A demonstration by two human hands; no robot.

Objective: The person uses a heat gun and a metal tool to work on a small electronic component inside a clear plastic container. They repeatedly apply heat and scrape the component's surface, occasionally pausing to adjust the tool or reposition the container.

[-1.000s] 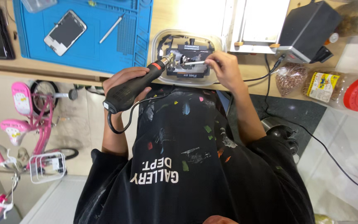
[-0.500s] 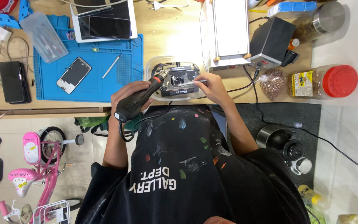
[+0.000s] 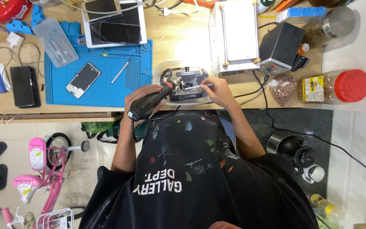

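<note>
Closest in: a black paint-flecked shirt, both forearms reaching up from it to the edge of the wooden desk.

Left hand wrapped fully round a black corded handheld power tool, fingers closed tight on its body, tip angled up and right into a clear plastic tray. Right hand pinched shut on a thin dark-handled tool, its end pointing left towards the same spot. Between the two tips, a small dark device lying in the tray, just at the near edge of the desk. Whether either tip actually touches it: cannot tell at this size.

Compared with a second ago: same grips, same tray, both tools still converging on the device; only the view wider, with more of the desk in it. No sign of letting go, so apparently still mid-work on the device.

Farther out: left of the tray a blue work mat with a phone on it; beyond, a tablet, a white box-shaped machine, a black box, and off right a jar with a red lid.
</note>
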